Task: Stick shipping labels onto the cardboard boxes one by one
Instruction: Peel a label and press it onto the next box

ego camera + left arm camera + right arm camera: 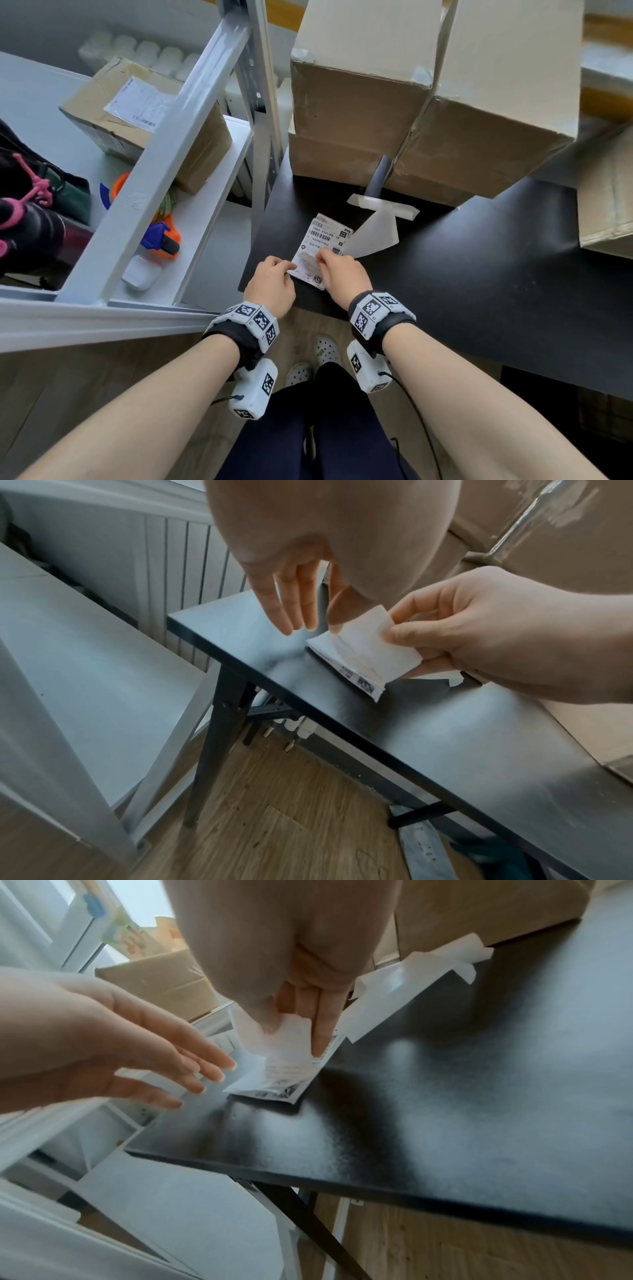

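A black tabletop [479, 274] stands over wood flooring, a white shelf [191, 219] at its left edge. Large boxes [428, 102] crowd the far edge. A stack of labels [323, 246] lies near the front-left corner (top line reads "190A A141-BB"). The right hand [342, 274] pinches the top label's lifted corner; the left hand [272, 281] hovers beside it with straight, empty fingers. Backing paper [376, 233] lies just beyond the stack.

Bare forearms — black wristbands [380, 325], white marker-printed camera blocks [255, 394].
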### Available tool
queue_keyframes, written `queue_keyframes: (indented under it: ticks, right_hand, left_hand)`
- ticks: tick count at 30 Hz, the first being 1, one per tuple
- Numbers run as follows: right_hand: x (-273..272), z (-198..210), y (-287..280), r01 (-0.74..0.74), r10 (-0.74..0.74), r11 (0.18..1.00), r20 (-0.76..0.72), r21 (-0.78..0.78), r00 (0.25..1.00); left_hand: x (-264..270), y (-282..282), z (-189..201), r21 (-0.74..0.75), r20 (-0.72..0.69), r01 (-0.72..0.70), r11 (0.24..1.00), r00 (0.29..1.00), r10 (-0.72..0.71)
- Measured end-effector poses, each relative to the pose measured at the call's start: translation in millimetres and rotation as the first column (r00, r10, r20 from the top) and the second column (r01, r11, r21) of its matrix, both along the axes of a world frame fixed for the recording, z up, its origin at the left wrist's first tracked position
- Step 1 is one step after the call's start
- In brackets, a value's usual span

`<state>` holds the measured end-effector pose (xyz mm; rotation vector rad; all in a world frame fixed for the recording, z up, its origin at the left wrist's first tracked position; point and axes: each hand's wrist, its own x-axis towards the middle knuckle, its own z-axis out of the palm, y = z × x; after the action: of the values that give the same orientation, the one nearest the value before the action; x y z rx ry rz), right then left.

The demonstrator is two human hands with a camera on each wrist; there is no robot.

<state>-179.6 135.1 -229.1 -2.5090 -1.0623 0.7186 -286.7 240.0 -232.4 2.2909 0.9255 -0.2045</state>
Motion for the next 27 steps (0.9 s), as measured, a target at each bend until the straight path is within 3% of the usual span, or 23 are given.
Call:
queue_keyframes:
  ticks: [4,6,8,10,12,22,27]
  right_hand:
    - [-1,3,-3,0.097,-0.094,0.994,-0.049,0.055,0.994]
    - [-1,9,-5,0.102,-0.099,0.992,-0.043,0.078,0.994]
    - [0,18,-7,0.094,-0.093,0.989,-0.019,0.113,0.996]
    - [3,31,-7,0.078,-0.081,0.987,0.015,0.143,0.997]
    - [6,42,-7,0.076,-0.085,0.980,0.045,0.183,0.995]
    - [32,91,-14,0.158,-0.190,0.934,0.072,0.319,0.979]
    - [43,100,-12,0.130,-0.147,0.933,0.025,0.336,0.989]
  left_hand:
    - [10,-2,2,-0.103,-0.005,-0.014,0.995,1.000,0.013]
    - [17,-4,5,-0.300,0.046,-0.136,0.944,0.987,0.157]
    - [28,-5,16,-0.574,0.046,-0.278,0.770,0.928,0.369]
    - [38,-4,33,-0.724,-0.019,-0.349,0.594,0.872,0.490]
    - [45,-3,52,-0.770,-0.032,-0.347,0.535,0.859,0.511]
    - [61,11,106,-0.766,0.141,-0.196,0.612,0.877,0.459]
    - [69,14,120,-0.742,0.181,-0.191,0.642,0.866,0.467]
